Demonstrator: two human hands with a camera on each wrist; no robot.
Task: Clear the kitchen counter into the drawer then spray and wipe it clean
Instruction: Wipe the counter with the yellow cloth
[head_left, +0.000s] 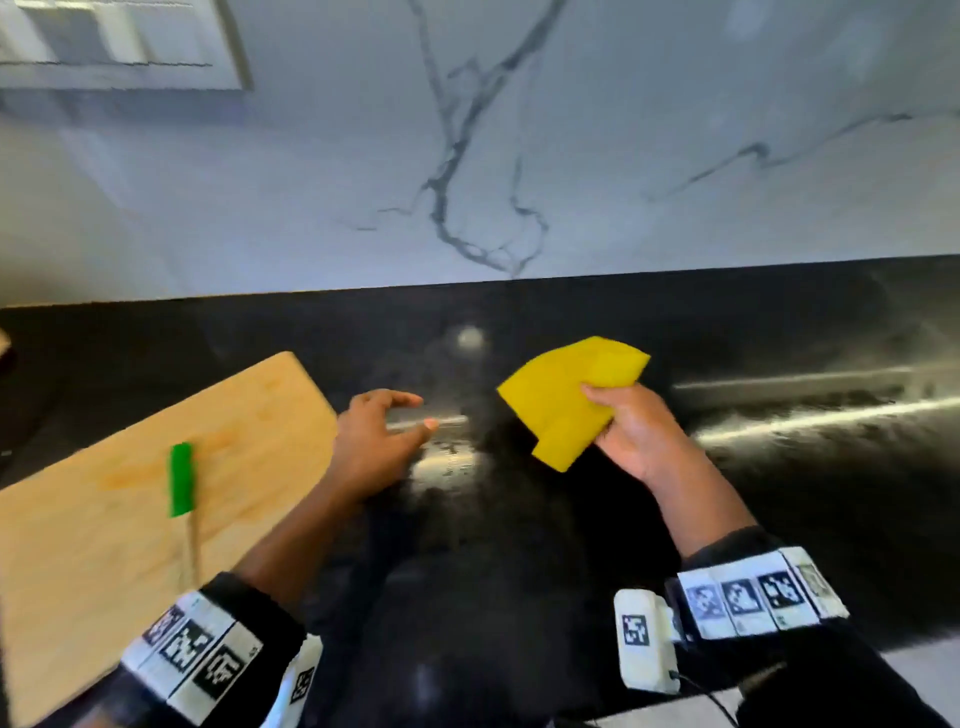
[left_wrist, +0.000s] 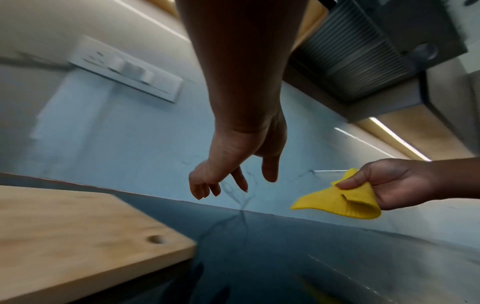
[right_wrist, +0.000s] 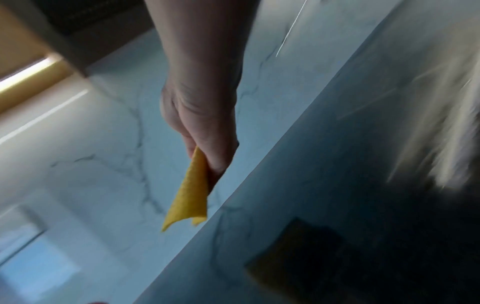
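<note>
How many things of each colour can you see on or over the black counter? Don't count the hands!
Yellow: 1, the cloth pinched in the right hand.
Green: 1, the green-handled tool lying on the board.
Light wood: 1, the cutting board on the counter.
Total: 3.

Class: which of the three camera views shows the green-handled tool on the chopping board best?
The head view. Only there does the green-handled tool appear, lying on the wooden chopping board beside the left hand, though blurred. The left wrist view shows the board but not the tool; the right wrist view shows neither.
</note>
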